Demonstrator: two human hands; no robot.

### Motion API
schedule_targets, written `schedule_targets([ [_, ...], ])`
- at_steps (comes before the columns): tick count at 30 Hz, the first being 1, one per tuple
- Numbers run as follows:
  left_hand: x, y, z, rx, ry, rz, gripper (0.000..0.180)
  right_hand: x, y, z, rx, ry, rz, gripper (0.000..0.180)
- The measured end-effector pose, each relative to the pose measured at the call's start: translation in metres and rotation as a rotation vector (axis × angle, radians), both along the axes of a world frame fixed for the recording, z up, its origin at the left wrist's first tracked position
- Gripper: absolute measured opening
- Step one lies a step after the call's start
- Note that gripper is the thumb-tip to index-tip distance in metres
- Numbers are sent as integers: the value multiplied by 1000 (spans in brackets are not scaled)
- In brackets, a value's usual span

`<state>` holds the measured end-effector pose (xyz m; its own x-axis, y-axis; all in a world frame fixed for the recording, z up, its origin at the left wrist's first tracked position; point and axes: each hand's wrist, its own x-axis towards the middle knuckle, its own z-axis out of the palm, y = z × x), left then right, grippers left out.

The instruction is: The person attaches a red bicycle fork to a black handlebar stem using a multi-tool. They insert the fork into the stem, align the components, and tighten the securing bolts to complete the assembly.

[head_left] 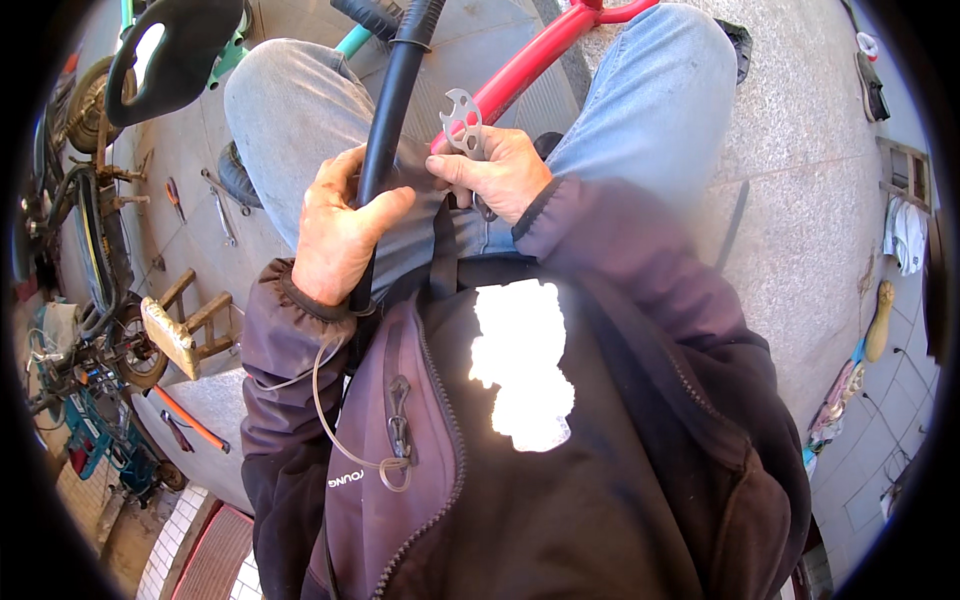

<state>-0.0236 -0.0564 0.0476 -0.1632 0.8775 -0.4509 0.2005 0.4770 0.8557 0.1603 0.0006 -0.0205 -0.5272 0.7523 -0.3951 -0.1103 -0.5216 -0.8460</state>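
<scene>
My left hand [338, 225] is wrapped round a long black tube [388, 130] that stands tilted between my knees. Its thumb lies along the near side, and the fingers go behind the tube. To the right of it, my right hand [505, 175] grips a flat silver multi-hole wrench [462, 122], whose open jaw points up and away from me. A red-pink bicycle frame tube [535, 62] slopes down from the far side to just behind the wrench. Whether the wrench touches that tube, I cannot tell. A black strap [445, 245] hangs between my hands.
On the floor at left lie a screwdriver [175, 200] and a long wrench [219, 207]. A small wooden stool [172, 335], an orange-handled tool [193, 417] and parked bicycles [95, 250] stand or lie beyond. A black curved part [180, 60] is at upper left.
</scene>
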Motion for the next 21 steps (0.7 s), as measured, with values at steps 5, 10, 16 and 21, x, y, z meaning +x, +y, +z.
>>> schedule_targets([
  [5, -6, 0, -3, 7, 20, -82, 55, -1, -1, 4, -8, 21, 1, 21],
  [10, -1, 11, 5, 37, -126, -142, 54, 0, 0, -2, 3, 30, 11, 23],
  [16, -1, 10, -2, 88, 21, -164, 48, -1, -1, 1, -38, -4, 8, 23],
  [21, 7, 9, -2, 149, 220, -126, 44, -4, -4, 1, -25, -69, -33, 24],
])
